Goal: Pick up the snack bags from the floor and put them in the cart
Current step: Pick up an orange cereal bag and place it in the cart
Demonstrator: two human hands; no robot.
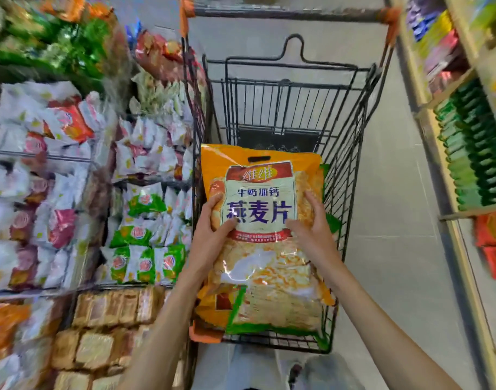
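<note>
The orange oatmeal bag (258,192) is over the near half of the wire shopping cart (351,153), and both hands of the person hold it. The bag has a cut-out handle slot near its top edge and a large label with blue Chinese characters in the middle. The left hand (213,223) grips the left edge of the bag, with the thumb on the front and the other fingers behind it. The right hand (314,223) presses on the right side of the label, and its fingers are spread flat on the front. Under this bag, a second bag with a green edge (272,319) already lies in the cart, at the end nearest to the person; a small part of green packaging shows also at the right side, behind the right hand. The far half of the cart shows only its bare wire walls and the folded child seat (283,108). On the left of the cart, open bins (72,192) are full of small wrapped snacks in white, pink and green packets. On the right, wooden shelves (449,153) carry rows of green and orange packets. The floor (396,249) between the cart and the shelves is of pale tiles.
</note>
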